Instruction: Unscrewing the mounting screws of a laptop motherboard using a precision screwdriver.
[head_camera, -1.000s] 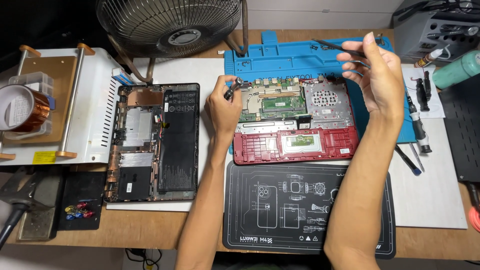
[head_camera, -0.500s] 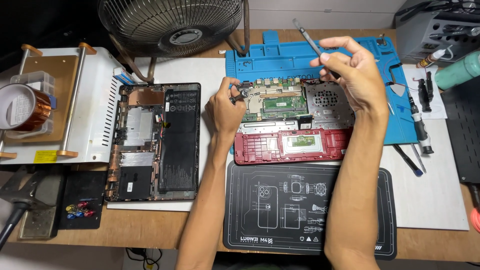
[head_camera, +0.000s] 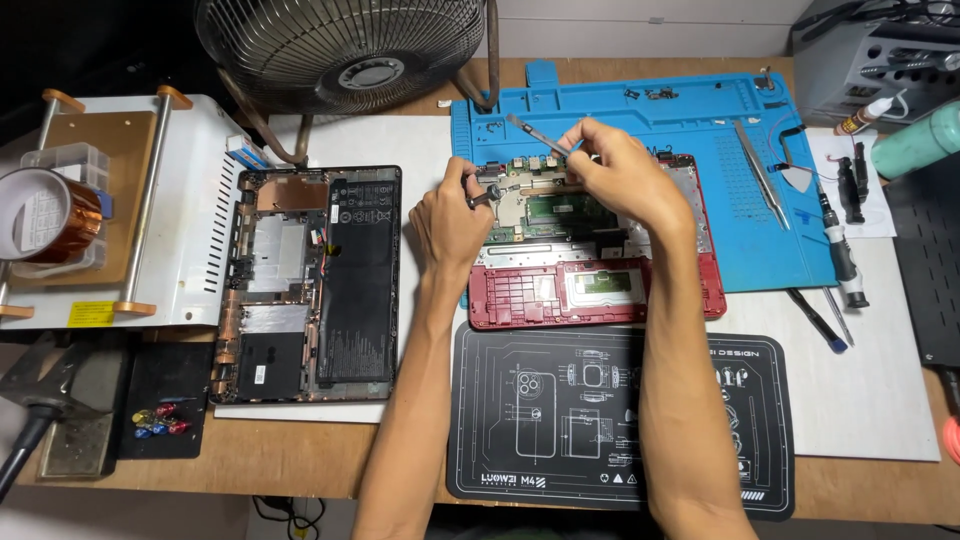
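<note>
A red laptop chassis (head_camera: 600, 292) with an exposed green circuit board (head_camera: 553, 208) lies half on a blue work mat (head_camera: 640, 120). My left hand (head_camera: 450, 222) rests at the chassis's left edge and pinches a small dark part (head_camera: 487, 194) over the board. My right hand (head_camera: 625, 182) hovers over the board's far side, holding metal tweezers (head_camera: 535, 134) that point up and left. A second opened laptop base (head_camera: 308, 282) with a black battery lies to the left.
A fan (head_camera: 345, 50) stands at the back. A white machine (head_camera: 190, 230) with a tape roll (head_camera: 50, 215) sits at left. A dark printed mat (head_camera: 610, 420) lies in front. Spare tweezers (head_camera: 762, 175), screwdrivers (head_camera: 835, 245) and a green bottle (head_camera: 915, 140) are at right.
My right hand has moved left and down from the blue mat's right side to over the circuit board, carrying the tweezers. My left hand stayed at the chassis's left edge.
</note>
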